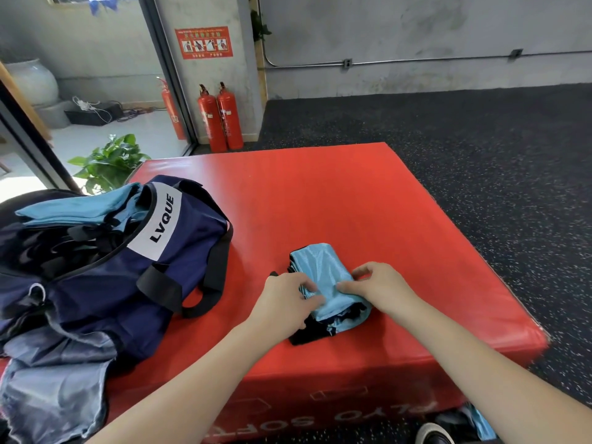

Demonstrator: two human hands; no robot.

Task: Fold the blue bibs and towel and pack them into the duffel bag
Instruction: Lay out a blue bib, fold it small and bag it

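Red padded counter [320, 193] noted; a folded blue bib [320, 270] lies near its front edge, pinched by both hands: left [285, 302], right [374, 286]. Fabric judged light, limp, slippery; best gripped across the folds. Duffel bag [153, 261] sits open nearby.

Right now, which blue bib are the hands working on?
The folded bib on the red mat, gripped by the left hand and right hand. The other bibs lie on the duffel bag.
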